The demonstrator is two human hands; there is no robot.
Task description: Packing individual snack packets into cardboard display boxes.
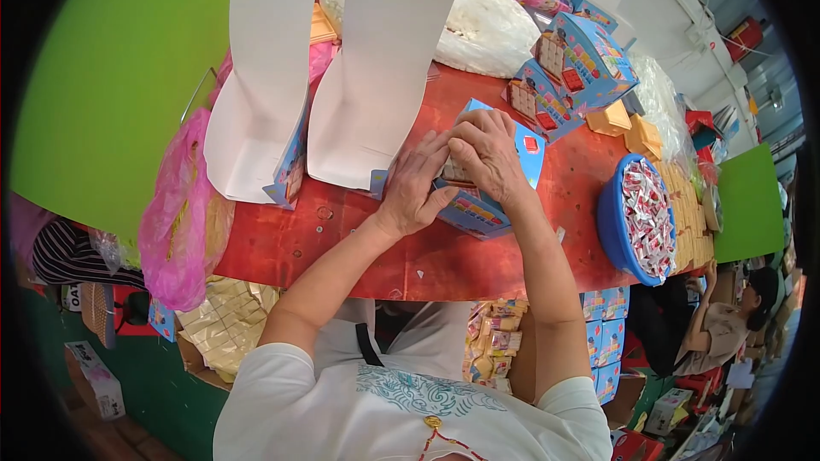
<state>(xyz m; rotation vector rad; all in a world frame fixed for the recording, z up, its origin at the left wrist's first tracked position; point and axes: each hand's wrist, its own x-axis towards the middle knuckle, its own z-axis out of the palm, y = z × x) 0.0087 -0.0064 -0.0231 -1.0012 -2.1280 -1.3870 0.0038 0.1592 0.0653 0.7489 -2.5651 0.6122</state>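
Note:
A small blue printed carton rests on the red tabletop in front of me, held between both hands. My left hand grips its left side, thumb along the near edge and fingers reaching over the top. Bent over the carton's upper part is my right hand, its fingers curled and pressing there. The hands cover much of the top, so how it is closed cannot be seen. Just left stand two cartons with tall raised white flaps, the nearer open carton and another open carton.
Right of me a blue basin holds many small wrapped packets. Finished-looking blue boxes are stacked at the back right, beside yellow blocks. A pink plastic bag hangs at the left edge. Another person sits far right.

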